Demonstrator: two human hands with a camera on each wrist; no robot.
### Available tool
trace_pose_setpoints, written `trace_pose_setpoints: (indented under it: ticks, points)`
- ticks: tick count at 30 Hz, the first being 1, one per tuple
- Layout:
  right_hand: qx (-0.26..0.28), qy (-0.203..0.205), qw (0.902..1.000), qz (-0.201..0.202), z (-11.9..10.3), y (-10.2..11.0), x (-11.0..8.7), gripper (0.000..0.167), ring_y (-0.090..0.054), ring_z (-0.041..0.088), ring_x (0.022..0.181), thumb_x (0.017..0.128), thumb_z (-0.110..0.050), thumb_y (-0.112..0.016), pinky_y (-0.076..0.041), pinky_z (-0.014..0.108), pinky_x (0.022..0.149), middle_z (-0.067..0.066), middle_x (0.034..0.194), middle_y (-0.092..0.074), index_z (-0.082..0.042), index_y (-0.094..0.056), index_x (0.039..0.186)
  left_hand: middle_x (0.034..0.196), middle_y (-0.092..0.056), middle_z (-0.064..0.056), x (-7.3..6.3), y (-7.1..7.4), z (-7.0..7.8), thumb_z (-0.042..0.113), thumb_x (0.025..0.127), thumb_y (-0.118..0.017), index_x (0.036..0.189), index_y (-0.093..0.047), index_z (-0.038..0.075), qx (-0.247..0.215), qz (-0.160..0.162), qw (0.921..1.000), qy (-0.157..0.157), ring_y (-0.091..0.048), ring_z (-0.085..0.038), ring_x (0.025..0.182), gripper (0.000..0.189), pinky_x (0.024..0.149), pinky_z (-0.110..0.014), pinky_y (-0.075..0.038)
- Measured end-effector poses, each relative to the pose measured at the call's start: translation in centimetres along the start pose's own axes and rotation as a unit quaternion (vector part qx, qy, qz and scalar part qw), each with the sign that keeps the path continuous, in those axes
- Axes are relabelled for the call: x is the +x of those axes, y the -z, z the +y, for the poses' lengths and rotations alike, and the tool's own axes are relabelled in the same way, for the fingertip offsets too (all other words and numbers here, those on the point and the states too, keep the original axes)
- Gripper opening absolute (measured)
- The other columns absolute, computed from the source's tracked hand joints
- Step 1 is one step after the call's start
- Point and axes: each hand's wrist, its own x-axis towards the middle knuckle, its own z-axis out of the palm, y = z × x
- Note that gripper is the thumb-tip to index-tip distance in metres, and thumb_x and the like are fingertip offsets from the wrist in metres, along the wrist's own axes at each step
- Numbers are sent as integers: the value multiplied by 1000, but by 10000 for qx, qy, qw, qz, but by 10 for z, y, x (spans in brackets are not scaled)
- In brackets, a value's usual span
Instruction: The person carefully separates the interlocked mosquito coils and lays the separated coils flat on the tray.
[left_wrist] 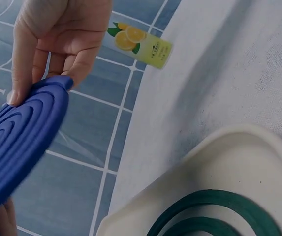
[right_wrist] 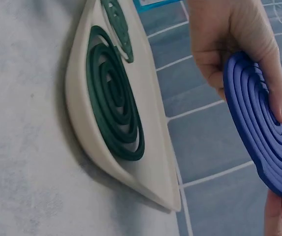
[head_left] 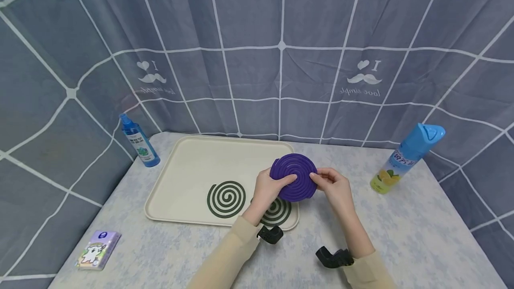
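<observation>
Holding the purple spiral disc [head_left: 296,168] up with both hands, we judge it light, as thumbs and fingers carry it with no sag that we can see. It looks stiff, but we would treat it as brittle: thin turns packed side by side could snap or part under a twist. The dull surface should not be very slippery. We think it best taken at opposite outer edges, thumb on the face and fingers behind, pressing gently and never bending it.

Our left hand [head_left: 268,188] is closed on its left side, the thumb lying across the face towards the middle; our right hand [head_left: 334,185] pinches the right edge between thumb and fingers. The disc is raised, clear of the table [head_left: 160,253], by the right end of the cream tray [head_left: 201,159], its face tilted towards us.

It is round and flat, with narrow grooves between ridges winding to the centre. A blunt end juts slightly from its rim, and both wrist views show it bluer. On the tray lie two green coils [head_left: 226,199], whose turns stand apart, while the disc's sit close.
</observation>
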Motion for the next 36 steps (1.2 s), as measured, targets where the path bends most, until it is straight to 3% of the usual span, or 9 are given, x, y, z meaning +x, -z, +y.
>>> trace_pose_setpoints:
  ticks: [7,17,22,26,28,31,36]
  points:
    - [-498,220,9985,75,2,-2,-5,27,-60,3,66,88,-15,-75,-56,18,62,-4,75,-63,4,-66,105,115,-71,-19,-3,2,-4,25,81,-81,119,-69,1,-96,-79,9999,-65,-69,-32,106,47,92,-41,-57]
    - [-1006,411,9940,-151,8,-2,-6,25,-56,5,72,86,-11,-76,-50,16,63,2,85,-62,1,-63,104,107,-74,-18,-6,7,-6,28,79,-83,112,-72,1,359,-150,9991,-194,-71,-29,99,44,87,-37,-58]
    - [-1382,601,9880,-326,7,2,-4,24,-56,6,77,88,-14,-75,-49,16,67,6,91,-65,0,-66,105,97,-76,-17,-7,9,-6,28,78,-83,106,-74,0,940,-597,9937,-157,-73,-26,86,41,76,-30,-59]
    - [-1634,794,9828,-345,3,5,-3,21,-57,6,77,88,-17,-75,-49,16,68,6,91,-66,-2,-70,102,97,-76,-15,-6,11,-7,29,77,-84,106,-74,2,1223,-1032,9870,-160,-73,-23,85,41,76,-29,-59]
    - [-1650,808,9823,-376,0,6,-4,22,-56,6,76,88,-19,-75,-50,17,66,5,88,-67,-2,-70,101,98,-76,-15,-5,12,-7,29,78,-83,106,-74,2,1143,-1140,9868,-120,-73,-22,85,40,77,-29,-58]
    - [-1431,718,9861,-444,-2,6,-5,24,-58,5,72,89,-19,-75,-51,18,65,2,83,-66,0,-70,101,100,-76,-15,-6,13,-8,28,78,-82,108,-74,2,676,-1095,9917,58,-73,-21,87,40,79,-29,-59]
    - [-432,325,9965,-640,1,0,-6,25,-64,4,68,91,-13,-72,-58,21,68,-4,78,-65,6,-64,104,109,-73,-17,-8,13,-10,26,81,-81,115,-71,1,-429,-597,9965,389,-71,-24,98,43,88,-33,-58]
